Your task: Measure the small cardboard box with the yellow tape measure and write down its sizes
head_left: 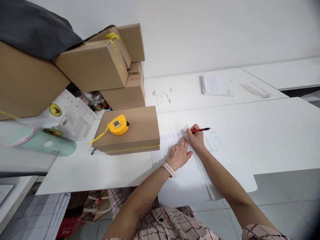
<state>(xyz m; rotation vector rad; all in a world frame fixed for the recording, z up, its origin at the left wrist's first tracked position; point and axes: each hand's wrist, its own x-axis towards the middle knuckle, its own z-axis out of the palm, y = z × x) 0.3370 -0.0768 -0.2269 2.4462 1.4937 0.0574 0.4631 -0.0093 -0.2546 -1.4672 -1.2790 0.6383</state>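
My right hand (pixel 196 140) is closed round a red and black pen (pixel 203 129), its tip end down at the top of a sheet of paper (pixel 178 186). Rows of small writing run along that sheet's upper edge. My left hand (pixel 178 154) lies on the paper with fingers stretched out, close beside the right hand. A pink watch band circles the left wrist. Under my right forearm is a second sheet (pixel 220 143) with columns of writing. To the left, a yellow tape measure (pixel 119 125) rests on a closed cardboard box (pixel 140 126), a bit of its tape pulled out.
Stacked cardboard boxes (pixel 92 65) stand at the back left, partly under dark cloth (pixel 35 28). A mint-green bottle (pixel 47 142) and white boxes with avocado pictures (pixel 70 115) are at the left. A stack of papers (pixel 215 85) lies near the wall on the white table (pixel 262 133).
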